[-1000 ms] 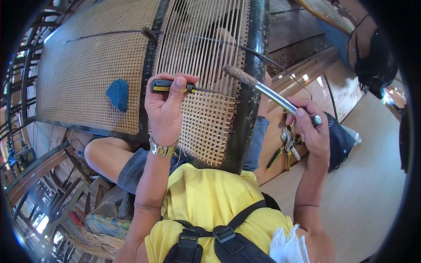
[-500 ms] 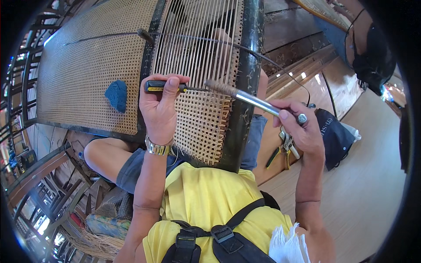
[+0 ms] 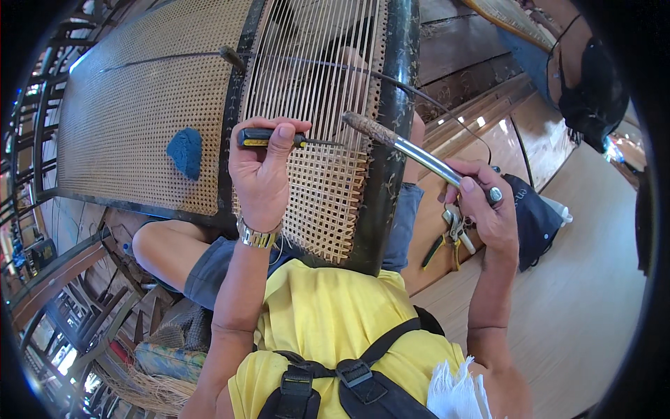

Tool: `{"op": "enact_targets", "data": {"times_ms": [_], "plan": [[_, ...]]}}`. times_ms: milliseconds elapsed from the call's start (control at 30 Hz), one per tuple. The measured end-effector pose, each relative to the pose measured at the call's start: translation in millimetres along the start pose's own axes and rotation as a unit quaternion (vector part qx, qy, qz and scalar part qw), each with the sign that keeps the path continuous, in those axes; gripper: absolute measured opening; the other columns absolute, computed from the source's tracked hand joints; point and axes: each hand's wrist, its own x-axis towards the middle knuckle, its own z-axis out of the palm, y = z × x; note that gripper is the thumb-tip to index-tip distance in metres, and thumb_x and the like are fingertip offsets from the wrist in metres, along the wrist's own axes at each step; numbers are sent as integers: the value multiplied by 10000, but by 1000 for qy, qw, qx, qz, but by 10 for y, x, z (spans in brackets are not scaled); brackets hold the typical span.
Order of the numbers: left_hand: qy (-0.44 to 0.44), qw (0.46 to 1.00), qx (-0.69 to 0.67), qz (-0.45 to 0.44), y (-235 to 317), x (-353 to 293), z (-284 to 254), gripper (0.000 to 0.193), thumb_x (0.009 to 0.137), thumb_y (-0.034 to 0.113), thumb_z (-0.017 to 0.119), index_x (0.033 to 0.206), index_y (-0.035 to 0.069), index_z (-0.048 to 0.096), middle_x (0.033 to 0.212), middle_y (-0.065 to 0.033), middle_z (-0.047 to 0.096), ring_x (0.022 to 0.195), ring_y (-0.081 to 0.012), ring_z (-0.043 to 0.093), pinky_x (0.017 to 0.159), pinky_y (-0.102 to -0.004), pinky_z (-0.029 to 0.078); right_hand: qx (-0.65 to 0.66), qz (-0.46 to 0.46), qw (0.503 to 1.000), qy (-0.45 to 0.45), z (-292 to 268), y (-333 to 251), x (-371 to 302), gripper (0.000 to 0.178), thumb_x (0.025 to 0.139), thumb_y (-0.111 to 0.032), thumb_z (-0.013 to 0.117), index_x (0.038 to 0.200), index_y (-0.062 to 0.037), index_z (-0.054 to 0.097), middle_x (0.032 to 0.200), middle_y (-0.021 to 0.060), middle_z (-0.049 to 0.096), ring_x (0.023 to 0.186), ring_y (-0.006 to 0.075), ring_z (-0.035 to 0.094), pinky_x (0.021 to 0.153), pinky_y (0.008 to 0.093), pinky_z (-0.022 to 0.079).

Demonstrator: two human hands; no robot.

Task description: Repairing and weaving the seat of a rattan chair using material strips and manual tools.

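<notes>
Between left hand (image 3: 262,174) and right hand (image 3: 492,213), well apart, I see cane webbing (image 3: 317,202); the left is clasped on a screwdriver (image 3: 254,137), the right on a silver rod (image 3: 427,160).

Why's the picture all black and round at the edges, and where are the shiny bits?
In the head view, the fisheye lens likely gives the black round rim and bends the cane panel; also in the head view, glare gleams on the silver tool in the right hand and the glossy black rail.
</notes>
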Motion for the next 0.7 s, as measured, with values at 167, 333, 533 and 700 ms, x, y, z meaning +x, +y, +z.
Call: {"op": "enact_targets", "data": {"times_ms": [167,333,533,700], "plan": [[8,1000,8,9,-14,-29,-2,211,966,94,683,1101,48,528,1010,-128,719,957,-236,709,894,-321,536,-9,20,1000,2,19,-58,8,266,1033,-171,551,1216,-17,668,838,18,649,708,51,538,591,200,378],[4,999,53,-8,-29,-55,29,211,966,88,682,1103,49,527,1013,-128,719,954,-229,708,891,-318,535,-16,10,1000,6,52,-98,23,255,1028,-138,552,1212,-1,662,872,37,651,780,70,586,635,211,416],[6,1000,14,5,32,-63,29,220,959,81,690,1103,48,527,1010,-124,721,951,-216,707,902,-320,529,6,-13,999,-49,30,-16,-17,252,1022,-124,563,1212,14,654,898,48,652,808,82,606,664,223,441],[-2,999,38,3,-1,-47,57,218,962,74,684,1108,50,524,1015,-137,717,967,-236,705,910,-333,534,5,21,1000,-5,-10,-7,-43,266,1025,-139,556,1219,13,655,895,41,662,786,75,601,643,207,428]]}}
